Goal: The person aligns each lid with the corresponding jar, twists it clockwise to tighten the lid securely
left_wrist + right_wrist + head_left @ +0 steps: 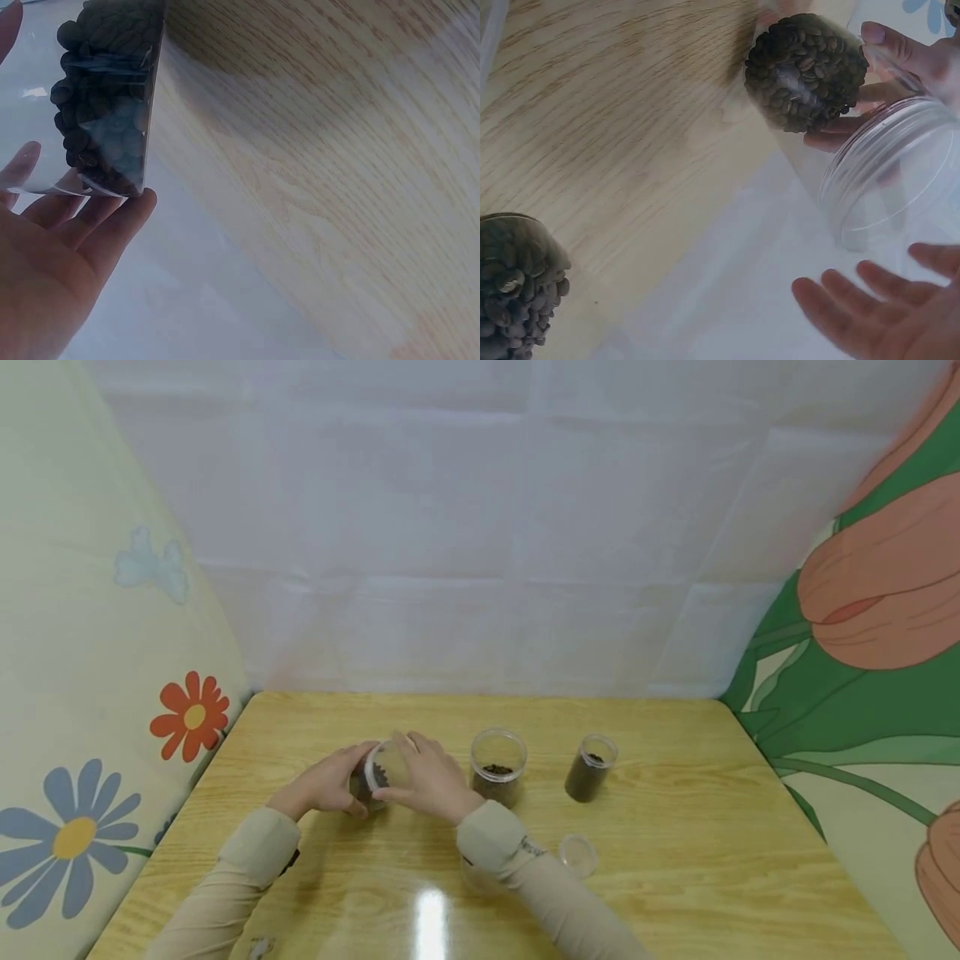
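My left hand grips a clear jar partly filled with dark beans that look like coffee beans. The jar tilts, its ribbed top end leaning toward my right hand. In the right wrist view the right hand's fingers are spread and fairly straight, just beside that top end. From the head view, this hand overlaps the jar's top. Thumb and fingers of the left hand wrap the jar's sides, as the left wrist view shows.
A wide clear jar of dark beans stands right of my hands. Farther right is a narrower jar with dark contents. A clear round lid lies on the wooden table; another clear round piece is partly under my right sleeve.
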Demonstrator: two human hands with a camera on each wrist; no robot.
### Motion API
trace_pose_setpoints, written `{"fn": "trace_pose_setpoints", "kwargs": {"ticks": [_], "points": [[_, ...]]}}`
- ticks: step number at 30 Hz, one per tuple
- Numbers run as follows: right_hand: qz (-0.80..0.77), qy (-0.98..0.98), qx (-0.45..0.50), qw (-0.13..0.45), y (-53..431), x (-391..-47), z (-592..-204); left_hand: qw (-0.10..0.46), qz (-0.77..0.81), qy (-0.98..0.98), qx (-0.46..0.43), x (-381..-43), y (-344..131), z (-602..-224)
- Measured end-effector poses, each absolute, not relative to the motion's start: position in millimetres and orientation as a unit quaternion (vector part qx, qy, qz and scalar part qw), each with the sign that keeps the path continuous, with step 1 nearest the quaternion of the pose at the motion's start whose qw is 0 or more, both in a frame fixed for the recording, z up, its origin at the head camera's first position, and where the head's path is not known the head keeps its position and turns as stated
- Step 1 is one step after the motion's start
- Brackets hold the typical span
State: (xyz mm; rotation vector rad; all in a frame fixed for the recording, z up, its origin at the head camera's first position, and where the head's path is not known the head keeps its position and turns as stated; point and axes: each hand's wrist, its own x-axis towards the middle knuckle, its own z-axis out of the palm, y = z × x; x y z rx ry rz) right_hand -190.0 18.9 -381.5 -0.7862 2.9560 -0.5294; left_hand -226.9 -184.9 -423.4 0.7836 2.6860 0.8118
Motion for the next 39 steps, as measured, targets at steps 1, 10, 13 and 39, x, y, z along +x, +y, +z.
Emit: {"fn": "trace_pose_setpoints", "kwargs": {"ticks": [1, 10, 13, 39], "points": [[-0.177, 0.947, -0.268, 0.018, 20.6, -190.6, -382.7, 0.114, 0.278, 0.916, 0.267, -227.2, -185.0, -423.3], [-0.178, 0.926, -0.332, 0.019, 25.4, -194.0, -384.2, 0.113, 0.277, 0.915, 0.269, -227.9, -184.3, -423.1], [-0.182, 0.937, -0.298, 0.028, 23.6, -192.8, -383.1, 0.114, 0.273, 0.916, 0.27, -228.1, -183.6, -423.0], [-0.158, 0.937, -0.311, 0.015, 21.1, -193.7, -384.1, 0.119, 0.269, 0.919, 0.264, -227.9, -184.5, -423.5]]}}
